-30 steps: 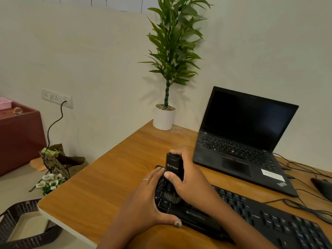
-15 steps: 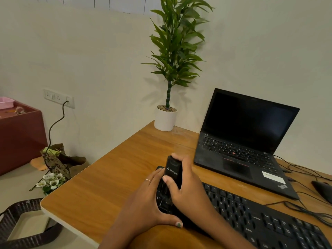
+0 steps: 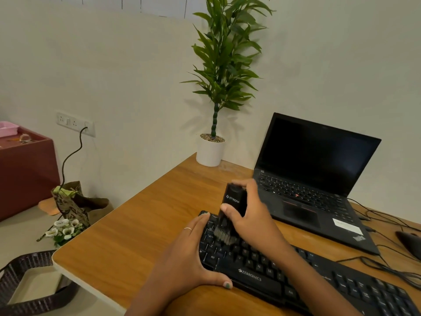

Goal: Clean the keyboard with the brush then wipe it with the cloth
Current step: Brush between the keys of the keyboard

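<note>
While my left hand [image 3: 186, 258] lies flat on the keyboard [image 3: 284, 274] end, my right hand [image 3: 248, 217] grips the brush [image 3: 232, 206]. Its bristles look blurry. My arm hides some keys.

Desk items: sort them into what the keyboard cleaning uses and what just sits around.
In use: brush gripped by right hand; keyboard steadied by left hand. No cloth visible.

Lying about: laptop, potted plant, mouse, cables.

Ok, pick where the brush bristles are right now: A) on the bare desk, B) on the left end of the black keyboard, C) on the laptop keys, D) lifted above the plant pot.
B: the brush bristles touch the keyboard near its left end.
</note>
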Demonstrator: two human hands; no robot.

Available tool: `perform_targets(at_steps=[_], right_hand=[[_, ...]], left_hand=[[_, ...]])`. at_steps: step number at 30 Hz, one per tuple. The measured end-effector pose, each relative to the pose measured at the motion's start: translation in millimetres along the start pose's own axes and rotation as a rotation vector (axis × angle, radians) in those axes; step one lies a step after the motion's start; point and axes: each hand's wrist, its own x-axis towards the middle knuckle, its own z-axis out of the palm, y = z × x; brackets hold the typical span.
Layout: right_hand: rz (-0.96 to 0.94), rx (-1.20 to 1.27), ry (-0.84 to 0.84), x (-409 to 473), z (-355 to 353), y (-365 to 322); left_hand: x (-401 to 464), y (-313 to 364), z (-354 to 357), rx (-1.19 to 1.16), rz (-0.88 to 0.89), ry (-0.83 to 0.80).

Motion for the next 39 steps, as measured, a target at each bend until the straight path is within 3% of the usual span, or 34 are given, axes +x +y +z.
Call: perform_targets(at_steps=[2,7,10,12,16,21,25,30,35,39], right_hand=[[-0.023,-0.045,0.05,-4.2,9.5,4.9],[-0.016,-0.067,-0.171,6.3,-1.3,-0.2],[-0.057,-0.039,0.045,14.9,4.6,5.9],[-0.061,-0.079,0.098,13.5,17.2,13.3],[-0.03,-0.1,-0.007,19.5,15.0,16.4],[-0.067,-0.131,0.12,19.3,20.0,22.8],[-0.018,-0.133,-0.096,25.5,7.1,17.5],[-0.024,-0.092,0.08,24.5,14.2,21.5],[0.0,-0.032,-0.097,30.7,8.2,12.4],[-0.054,0.072,0.101,47.4,7.7,9.8]], left_hand=[[-0.6,-0.2,0.4,0.005,-0.008,0.005],[-0.1,-1.0,0.5,-0.011,-0.005,0.001],[-0.4,-0.4,0.4,-0.001,-0.017,-0.002],[-1.0,-0.7,0.4,0.011,-0.027,-0.004],[0.5,-1.8,0.7,0.017,-0.029,-0.012],[0.6,-0.4,0.3,0.018,-0.028,-0.01],[0.2,-0.3,0.1,-0.001,-0.027,-0.011],[0.6,-0.1,0.2,0.026,-0.031,-0.012],[0.5,-0.7,-0.1,0.007,-0.023,-0.02],[1.4,-0.8,0.9,0.037,-0.041,-0.038]])
